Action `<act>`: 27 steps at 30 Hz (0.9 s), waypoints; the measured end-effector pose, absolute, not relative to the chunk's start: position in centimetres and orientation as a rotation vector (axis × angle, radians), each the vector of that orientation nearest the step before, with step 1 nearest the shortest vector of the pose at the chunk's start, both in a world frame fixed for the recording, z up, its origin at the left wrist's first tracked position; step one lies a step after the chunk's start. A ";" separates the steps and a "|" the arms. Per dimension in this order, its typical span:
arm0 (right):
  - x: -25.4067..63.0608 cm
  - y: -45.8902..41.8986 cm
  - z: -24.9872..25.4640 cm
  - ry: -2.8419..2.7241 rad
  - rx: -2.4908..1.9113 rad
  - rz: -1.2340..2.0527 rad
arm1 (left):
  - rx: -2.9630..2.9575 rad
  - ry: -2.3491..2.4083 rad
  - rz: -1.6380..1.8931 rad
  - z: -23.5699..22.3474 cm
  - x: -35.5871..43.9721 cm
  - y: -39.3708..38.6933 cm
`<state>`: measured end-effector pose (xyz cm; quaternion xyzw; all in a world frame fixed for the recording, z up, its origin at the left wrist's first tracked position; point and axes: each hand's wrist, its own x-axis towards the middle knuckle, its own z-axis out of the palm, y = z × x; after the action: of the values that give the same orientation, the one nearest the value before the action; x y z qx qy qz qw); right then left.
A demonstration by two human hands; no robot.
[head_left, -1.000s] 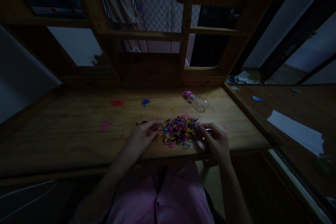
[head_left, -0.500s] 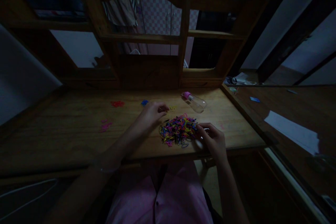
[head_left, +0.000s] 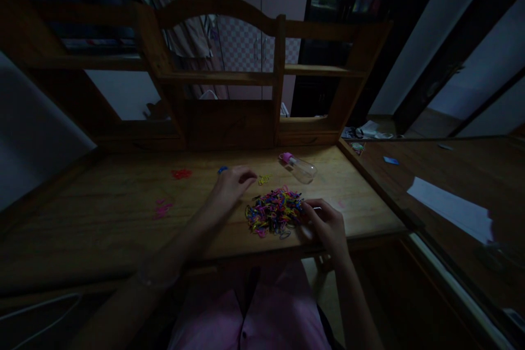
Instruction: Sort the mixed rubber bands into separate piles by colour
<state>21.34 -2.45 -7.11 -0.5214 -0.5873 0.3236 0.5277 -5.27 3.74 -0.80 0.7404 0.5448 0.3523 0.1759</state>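
Observation:
A heap of small multicoloured loops [head_left: 274, 211], which look like rubber bands, lies near the desk's front edge. My right hand [head_left: 328, 224] is at the heap's right side, thumb and forefinger brought together against it; what they pinch is too small to make out. Beyond the heap is a little group of yellow loops [head_left: 263, 179]. My left hand [head_left: 233, 188] hovers just left of these, fingers curved and slightly apart from the thumb, with nothing visible between them. Blue loops [head_left: 222, 169] are partly hidden behind it. Farther left lie red loops [head_left: 181, 174] and pink loops [head_left: 163, 208].
A clear bottle with a pink cap [head_left: 301, 168] lies on its side behind the heap. A wooden shelf unit [head_left: 229, 126] rises along the desk's back. On the brown surface at right are white paper sheets [head_left: 451, 208] and a small blue card [head_left: 391, 161].
The view has tilted up slightly. My left fingertips have drawn back left from the yellow loops, which now show more fully. My right hand stays at the heap's right edge.

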 end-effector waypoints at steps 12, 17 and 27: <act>16.8 -3.8 -4.2 -1.830 -1.143 0.458 | 1.085 1.553 1.242 -6.6 -7.5 -7.1; 13.2 -4.0 -4.1 -2.234 -1.009 0.378 | 1.112 1.471 1.210 -6.1 -7.8 -7.0; 11.7 -3.3 -5.7 -2.344 -1.108 0.321 | 1.215 1.458 1.160 -6.4 -7.5 -7.4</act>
<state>11.72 -3.30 -5.70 -0.4094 -0.8660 0.1185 0.2614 -7.52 -7.44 -6.42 0.4898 0.5879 0.4675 0.4427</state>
